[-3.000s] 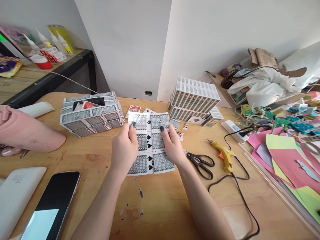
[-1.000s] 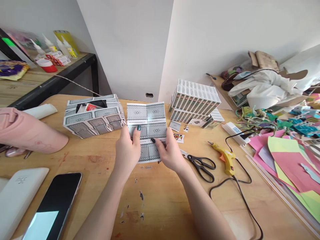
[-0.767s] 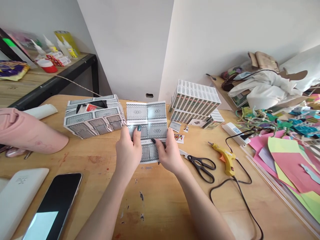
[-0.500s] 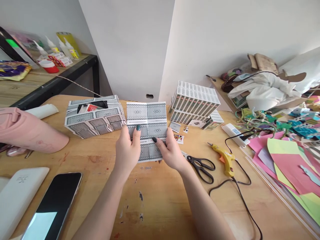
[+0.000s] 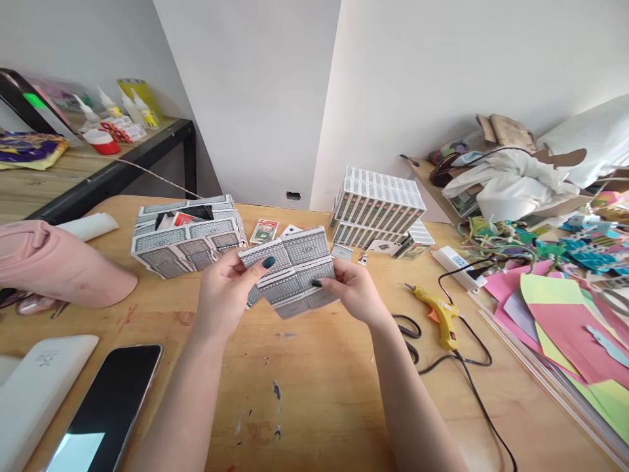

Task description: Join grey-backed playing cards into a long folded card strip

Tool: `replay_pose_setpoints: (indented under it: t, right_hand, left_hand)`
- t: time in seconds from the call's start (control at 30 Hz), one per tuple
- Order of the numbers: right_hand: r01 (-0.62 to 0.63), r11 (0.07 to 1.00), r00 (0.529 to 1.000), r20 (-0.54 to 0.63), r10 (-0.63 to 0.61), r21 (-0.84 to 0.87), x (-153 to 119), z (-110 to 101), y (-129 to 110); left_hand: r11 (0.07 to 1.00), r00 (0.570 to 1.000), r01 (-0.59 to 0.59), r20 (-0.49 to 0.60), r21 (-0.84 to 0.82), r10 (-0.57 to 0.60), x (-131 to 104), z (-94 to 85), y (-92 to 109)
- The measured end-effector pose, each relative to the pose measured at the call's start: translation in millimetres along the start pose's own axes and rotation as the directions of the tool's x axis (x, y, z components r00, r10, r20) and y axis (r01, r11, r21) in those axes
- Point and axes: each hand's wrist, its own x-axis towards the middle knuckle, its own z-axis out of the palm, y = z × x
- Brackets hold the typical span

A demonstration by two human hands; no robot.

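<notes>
A panel of joined playing cards [image 5: 295, 269], backs up with a grey pattern, is held above the table between both hands. My left hand [image 5: 226, 288] pinches its left edge, thumb on top. My right hand [image 5: 356, 288] grips the right edge, its thumb also on the upper face. The panel is tilted, and its lower part bends away. Behind my left hand stands a box covered in the same card backs [image 5: 189, 239], with cards inside. Beyond the panel, a red and green card pack [image 5: 265, 231] lies flat. The fingers under the panel are hidden.
Stacked card packs [image 5: 378, 203] stand at the back right. Black scissors [image 5: 407, 328] are partly behind my right forearm, beside a yellow glue gun [image 5: 442, 318] with a cable. Coloured paper [image 5: 570, 328] is far right; a phone [image 5: 108, 400] and pink bottle [image 5: 83, 265] are left.
The card panel has turned and tilted, its lower part now bending away. My left hand has moved left and my right hand slightly right. The red and green pack has come into view.
</notes>
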Motion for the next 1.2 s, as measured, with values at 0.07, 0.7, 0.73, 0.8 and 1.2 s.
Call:
replay_pose_setpoints:
  t: [0.07,0.7,0.73,0.8,1.2]
  right_hand:
    - [-0.040,0.992,0.994,0.107,0.027,0.120,-1,1,-3]
    - [-0.490,0.768,0.872,0.227,0.434,0.413,5,4,4]
    - [-0.437,0.764,0.898,0.189,0.396,0.475,6,4,5]
    - [-0.278,0.759,0.947,0.035,0.319,0.588,8,2,6]
    - [-0.137,0.860,0.958,-0.156,0.242,0.492,6,-5,8]
  left_hand:
    - [0.991,0.995,0.089,0.061,-0.099,-0.083,-2,2.2,1]
    - [0.966,0.954,-0.036,0.279,-0.256,0.109,1,-0.5,-3]
    - [0.980,0.943,-0.059,0.311,-0.193,0.118,1,-2.4,-3]
    - [0.996,0.949,-0.049,0.306,-0.077,0.071,2,-4.3,-4]
    - [0.911,0.926,0.291,0.326,-0.293,-0.191,6,0.4,-11]
